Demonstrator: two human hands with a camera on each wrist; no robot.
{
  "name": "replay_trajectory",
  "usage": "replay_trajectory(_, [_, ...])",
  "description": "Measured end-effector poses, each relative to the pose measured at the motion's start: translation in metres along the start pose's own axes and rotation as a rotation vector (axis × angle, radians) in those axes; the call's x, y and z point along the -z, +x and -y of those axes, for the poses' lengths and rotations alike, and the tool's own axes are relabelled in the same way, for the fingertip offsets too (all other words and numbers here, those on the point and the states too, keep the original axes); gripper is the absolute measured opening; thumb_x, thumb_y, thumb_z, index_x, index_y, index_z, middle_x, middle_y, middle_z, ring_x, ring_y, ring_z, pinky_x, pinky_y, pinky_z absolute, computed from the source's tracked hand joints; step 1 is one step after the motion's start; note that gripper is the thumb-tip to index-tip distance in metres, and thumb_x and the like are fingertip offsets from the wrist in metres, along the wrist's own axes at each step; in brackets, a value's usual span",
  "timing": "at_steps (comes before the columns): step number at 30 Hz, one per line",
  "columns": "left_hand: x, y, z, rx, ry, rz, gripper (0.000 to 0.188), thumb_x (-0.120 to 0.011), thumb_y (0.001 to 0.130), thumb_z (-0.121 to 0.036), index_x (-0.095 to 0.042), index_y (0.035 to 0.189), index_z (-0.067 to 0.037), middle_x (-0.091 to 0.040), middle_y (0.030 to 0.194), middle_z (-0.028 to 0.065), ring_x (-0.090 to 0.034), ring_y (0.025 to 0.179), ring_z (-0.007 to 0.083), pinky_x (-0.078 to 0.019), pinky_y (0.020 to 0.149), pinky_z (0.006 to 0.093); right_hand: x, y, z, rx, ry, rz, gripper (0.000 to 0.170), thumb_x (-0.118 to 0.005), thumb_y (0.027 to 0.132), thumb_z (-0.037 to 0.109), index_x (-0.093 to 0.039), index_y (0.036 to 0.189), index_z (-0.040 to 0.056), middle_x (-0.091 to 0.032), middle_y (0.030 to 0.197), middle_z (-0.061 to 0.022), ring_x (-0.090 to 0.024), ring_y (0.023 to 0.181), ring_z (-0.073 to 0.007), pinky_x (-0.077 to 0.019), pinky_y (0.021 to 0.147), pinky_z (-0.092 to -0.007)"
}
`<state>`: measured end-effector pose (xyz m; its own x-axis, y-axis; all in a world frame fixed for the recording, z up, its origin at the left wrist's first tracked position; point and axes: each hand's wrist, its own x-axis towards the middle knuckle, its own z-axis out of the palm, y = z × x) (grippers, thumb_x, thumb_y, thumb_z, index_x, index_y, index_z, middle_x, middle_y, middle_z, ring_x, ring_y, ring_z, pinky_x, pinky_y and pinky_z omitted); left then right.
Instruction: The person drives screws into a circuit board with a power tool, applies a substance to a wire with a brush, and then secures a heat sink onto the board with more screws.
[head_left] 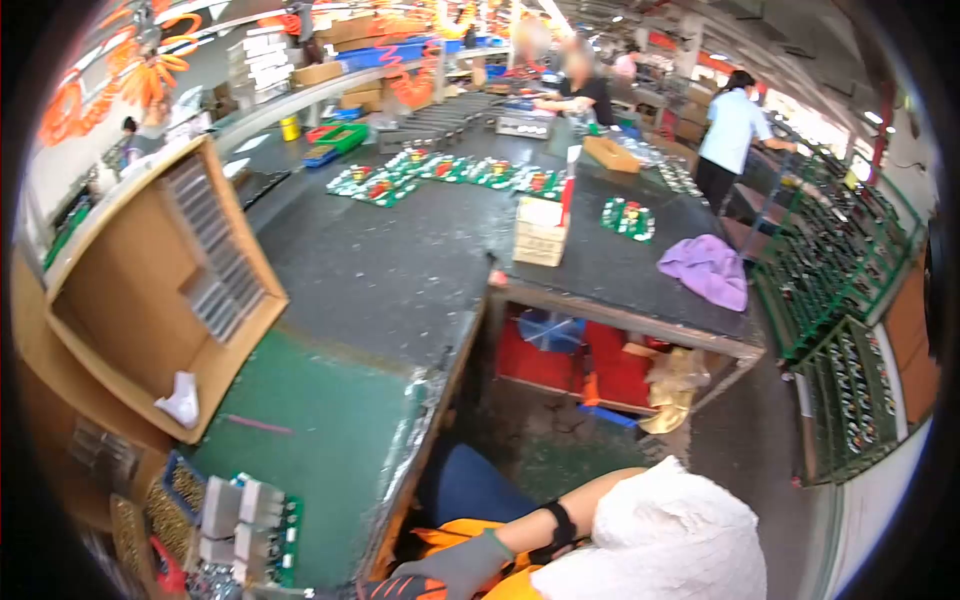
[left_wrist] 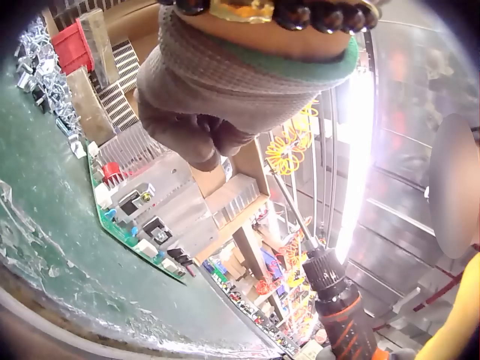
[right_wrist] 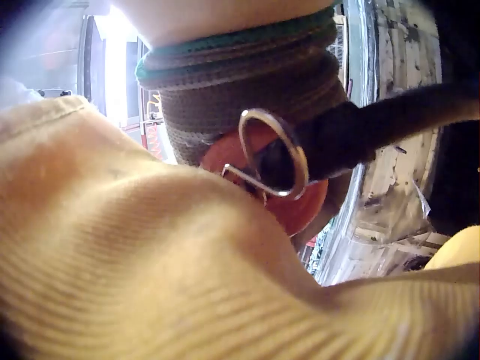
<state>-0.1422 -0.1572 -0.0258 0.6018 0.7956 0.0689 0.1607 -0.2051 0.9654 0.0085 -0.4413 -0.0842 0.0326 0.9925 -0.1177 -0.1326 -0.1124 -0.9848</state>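
My gloved right hand (head_left: 458, 566) grips a black and orange electric screwdriver (left_wrist: 341, 307) at the bottom of the head view. Its thin bit points toward the left hand in the left wrist view. In the right wrist view the screwdriver's orange end (right_wrist: 225, 154), with a metal ring and a black cable, shows beside the glove cuff. My gloved left hand (left_wrist: 199, 112) has its fingers curled over a green circuit board (left_wrist: 139, 244) with grey metal heat sinks (left_wrist: 176, 184); anything inside those fingers is hidden. That hand is outside the head view.
Loose metal parts (left_wrist: 45, 71) lie by the board, near bins of brass-coloured screws (head_left: 170, 520). A large cardboard box (head_left: 130, 290) stands on its side at left. Further off are more circuit boards (head_left: 490, 172), a small carton (head_left: 540, 235) and a purple cloth (head_left: 705, 270). Yellow fabric (right_wrist: 150, 255) fills much of the right wrist view.
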Motion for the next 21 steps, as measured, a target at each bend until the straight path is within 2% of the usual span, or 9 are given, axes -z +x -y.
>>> replay_trajectory(2, [-0.003, 0.0, -0.008, -0.026, 0.04, -0.024, 0.018, -0.061, 0.096, -0.018, -0.062, 0.094, 0.0, -0.058, 0.079, 0.0013, -0.048, 0.068, 0.0104, -0.0407, 0.061, 0.0262, 0.0, -0.003, 0.011, 0.055, -0.012, 0.028, 0.073, -0.081, 0.077, 0.03, -0.045, 0.134, 0.0004, -0.055, 0.125, -0.0111, -0.051, 0.113, -0.0215, -0.0407, 0.096, -0.036])
replay_trajectory(7, [0.003, 0.012, -0.01, -0.002, 0.084, 0.119, 0.015, -0.058, 0.097, -0.017, -0.061, 0.098, -0.003, -0.058, 0.082, 0.0043, -0.053, 0.073, 0.0125, -0.0451, 0.067, 0.0288, 0.009, -0.011, 0.024, -0.165, -0.079, 0.034, 0.095, -0.077, 0.074, 0.036, -0.025, 0.146, 0.0029, -0.051, 0.126, -0.014, -0.05, 0.113, -0.0209, -0.0406, 0.096, -0.0316])
replay_trajectory(8, [-0.004, 0.015, -0.002, -0.047, 0.053, 0.012, 0.012, -0.06, 0.093, -0.016, -0.06, 0.09, -0.004, -0.056, 0.074, 0.0028, -0.051, 0.064, 0.0125, -0.0421, 0.059, 0.0284, 0.009, -0.011, 0.022, -0.154, -0.182, 0.034, 0.095, -0.077, 0.075, 0.035, -0.025, 0.148, 0.0054, -0.052, 0.123, -0.0117, -0.051, 0.111, -0.0197, -0.0406, 0.096, -0.0316])
replay_trajectory(9, [-0.009, 0.018, 0.001, -0.087, 0.042, -0.114, 0.012, -0.062, 0.088, -0.014, -0.059, 0.082, -0.005, -0.053, 0.067, 0.0014, -0.048, 0.055, 0.0124, -0.039, 0.051, 0.0281, 0.009, -0.012, 0.029, -0.205, -0.044, 0.061, 0.091, -0.078, 0.075, 0.033, -0.027, 0.147, 0.0074, -0.053, 0.121, -0.0092, -0.051, 0.109, -0.019, -0.0406, 0.096, -0.031])
replay_trajectory(11, [-0.002, 0.02, -0.007, -0.144, 0.191, 0.001, 0.012, -0.059, 0.094, -0.013, -0.054, 0.087, -0.006, -0.045, 0.07, -0.0035, -0.04, 0.059, 0.0044, -0.0319, 0.052, 0.0204, 0.007, -0.014, 0.02, -0.093, -0.062, -0.019, 0.089, -0.081, 0.074, 0.028, -0.031, 0.144, 0.0076, -0.054, 0.118, -0.0061, -0.051, 0.106, -0.0155, -0.0415, 0.094, -0.0305])
replay_trajectory(13, [-0.007, 0.021, -0.003, -0.145, 0.084, -0.041, 0.009, -0.061, 0.092, -0.01, -0.057, 0.087, -0.003, -0.051, 0.07, -0.001, -0.044, 0.059, 0.0065, -0.037, 0.052, 0.0241, 0.003, -0.018, 0.042, -0.178, 0.22, -0.077, 0.087, -0.082, 0.072, 0.029, -0.036, 0.141, 0.0037, -0.053, 0.128, -0.0103, -0.051, 0.112, -0.0135, -0.0411, 0.097, -0.0277])
replay_trajectory(14, [-0.011, 0.019, -0.01, -0.185, 0.139, -0.063, 0.009, -0.061, 0.092, -0.01, -0.059, 0.087, -0.003, -0.052, 0.069, -0.0013, -0.046, 0.06, 0.0065, -0.0382, 0.053, 0.0243, 0.005, -0.019, 0.042, -0.209, 0.205, 0.019, 0.087, -0.082, 0.072, 0.029, -0.036, 0.141, 0.0037, -0.053, 0.128, -0.0103, -0.051, 0.112, -0.0135, -0.0411, 0.097, -0.0277])
replay_trajectory(16, [-0.019, 0.018, -0.019, -0.232, 0.19, -0.078, 0.009, -0.061, 0.092, -0.009, -0.061, 0.089, -0.001, -0.054, 0.069, -0.0014, -0.049, 0.062, 0.0061, -0.0409, 0.056, 0.0241, 0.012, -0.018, 0.04, -0.325, -0.088, -0.114, 0.086, -0.084, 0.071, 0.028, -0.038, 0.139, 0.0038, -0.054, 0.125, -0.01, -0.052, 0.11, -0.013, -0.043, 0.094, -0.0271])
replay_trajectory(21, [-0.022, 0.02, -0.013, -0.248, 0.17, -0.054, 0.007, -0.063, 0.091, -0.007, -0.062, 0.091, -0.001, -0.057, 0.072, -0.0011, -0.049, 0.064, 0.0053, -0.0427, 0.059, 0.0233, 0.018, -0.018, 0.04, -0.342, -0.116, -0.118, 0.087, -0.086, 0.069, 0.028, -0.039, 0.139, 0.0033, -0.057, 0.11, -0.006, -0.054, 0.098, -0.012, -0.0473, 0.085, -0.0286])
